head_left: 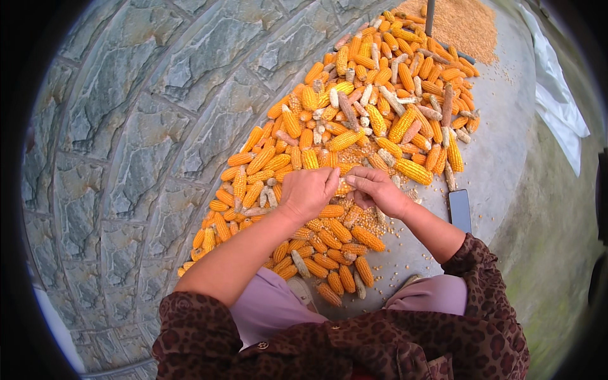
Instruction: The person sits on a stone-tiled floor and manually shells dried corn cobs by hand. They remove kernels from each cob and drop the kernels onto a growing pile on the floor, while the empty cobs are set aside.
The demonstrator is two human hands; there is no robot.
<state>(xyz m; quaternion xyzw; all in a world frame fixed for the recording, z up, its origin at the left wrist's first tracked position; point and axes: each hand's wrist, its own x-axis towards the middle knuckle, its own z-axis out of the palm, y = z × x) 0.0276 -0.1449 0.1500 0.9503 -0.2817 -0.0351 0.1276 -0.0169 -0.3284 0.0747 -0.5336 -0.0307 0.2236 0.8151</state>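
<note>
On concrete ledge (500,145) by stone wall (126,126) | both hands' grip pinching corn cob (344,187) | corn pile (354,126)

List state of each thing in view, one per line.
Left hand: closed on a cob, fingers curled.
Right hand: pinching the same cob.
Held cob: mostly hidden between both hands.
Cob pile: heaped on the floor, mostly kernelled, some bare.
Loose kernels: heaped at the far end.
Phone: flat, screen dark.

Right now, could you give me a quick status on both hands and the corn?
Left hand and right hand both closed on one corn cob. Cob pile ahead. Dark phone lies right, apart.
</note>
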